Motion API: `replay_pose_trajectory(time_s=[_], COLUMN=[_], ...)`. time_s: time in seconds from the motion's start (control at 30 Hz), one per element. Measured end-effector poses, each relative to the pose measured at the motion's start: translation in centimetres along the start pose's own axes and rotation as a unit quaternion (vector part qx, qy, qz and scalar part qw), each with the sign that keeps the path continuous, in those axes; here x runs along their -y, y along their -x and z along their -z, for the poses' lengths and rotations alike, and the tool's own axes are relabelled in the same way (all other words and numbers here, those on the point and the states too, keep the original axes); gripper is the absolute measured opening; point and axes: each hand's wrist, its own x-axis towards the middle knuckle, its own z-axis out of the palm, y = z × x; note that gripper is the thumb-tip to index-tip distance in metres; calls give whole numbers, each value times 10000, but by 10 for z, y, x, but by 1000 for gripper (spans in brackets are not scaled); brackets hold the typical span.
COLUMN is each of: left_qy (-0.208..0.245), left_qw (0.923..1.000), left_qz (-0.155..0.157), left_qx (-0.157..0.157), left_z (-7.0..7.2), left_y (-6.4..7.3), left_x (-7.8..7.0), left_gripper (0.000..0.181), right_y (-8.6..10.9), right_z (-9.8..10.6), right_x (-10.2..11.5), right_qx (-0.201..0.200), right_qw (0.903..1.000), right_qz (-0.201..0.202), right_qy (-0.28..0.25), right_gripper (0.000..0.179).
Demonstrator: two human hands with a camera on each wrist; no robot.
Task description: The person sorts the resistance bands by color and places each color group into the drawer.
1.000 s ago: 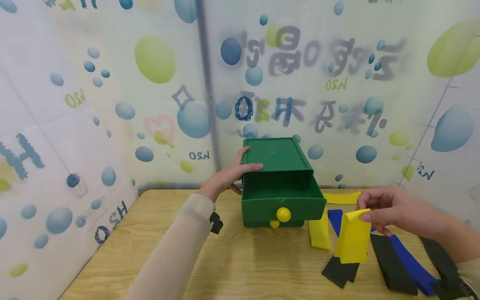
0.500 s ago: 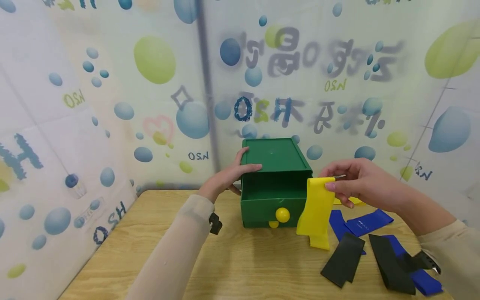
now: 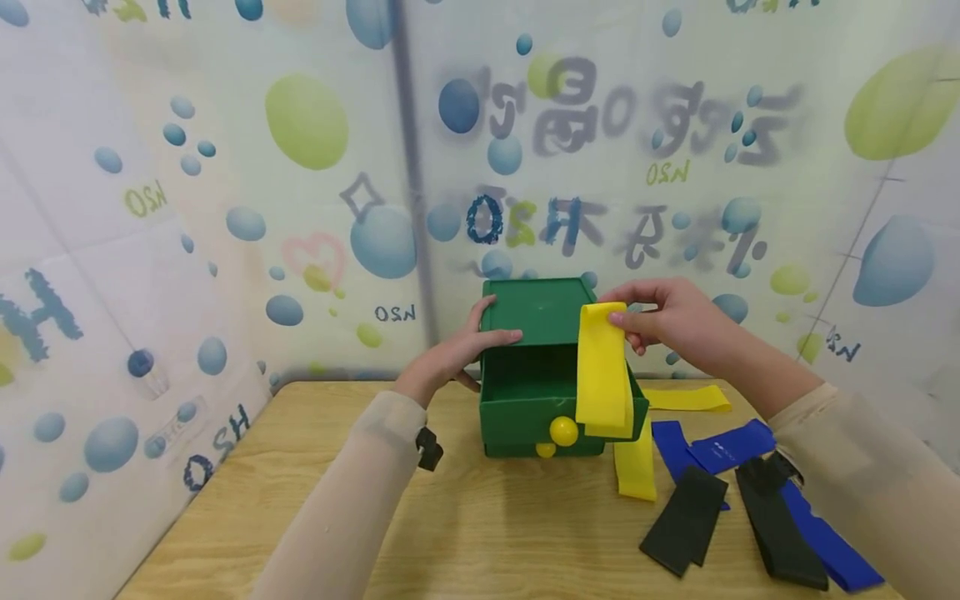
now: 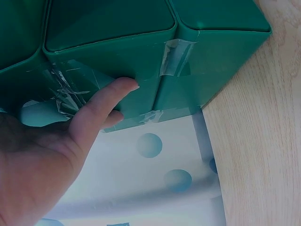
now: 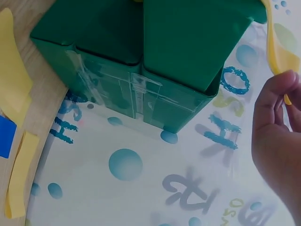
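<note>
A small green drawer box (image 3: 536,308) stands near the table's back edge, its upper drawer (image 3: 517,408) pulled out. My left hand (image 3: 461,350) rests on the box's left top edge, thumb on the top; in the left wrist view its fingers (image 4: 106,101) lie against the taped green side. My right hand (image 3: 667,321) pinches the top of a yellow resistance band (image 3: 600,367). The band hangs in front of the drawer's right part, covering some of its opening and front. In the right wrist view the held band (image 5: 281,56) shows only partly at the right edge.
Two more yellow bands lie right of the box, one in front (image 3: 636,467) and one behind (image 3: 686,398). Blue bands (image 3: 731,448) and black bands (image 3: 684,517) lie on the table's right side, partly under my right sleeve. A patterned curtain (image 3: 337,208) rises behind the table.
My right hand has carried the yellow band left and upward, from above the other bands to in front of the drawer. The left hand has stayed on the box.
</note>
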Motion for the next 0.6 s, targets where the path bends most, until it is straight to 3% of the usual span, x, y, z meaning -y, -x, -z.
replay_pose_trajectory(time_s=[0.33,0.6], left_qy=[-17,40], left_qw=[10000,10000], left_qz=[20,57], left_qx=[-19,42], left_z=[2,0], left_y=[-1,1], left_x=[-1,-2], left_gripper=[100,99], right_y=[-20,-20], right_z=[-5,-16], right_x=[3,-5], right_qx=[-316,333], right_qw=[9992,9989], right_qz=[-48,100], right_qy=[-244,-312], right_gripper=[35,27])
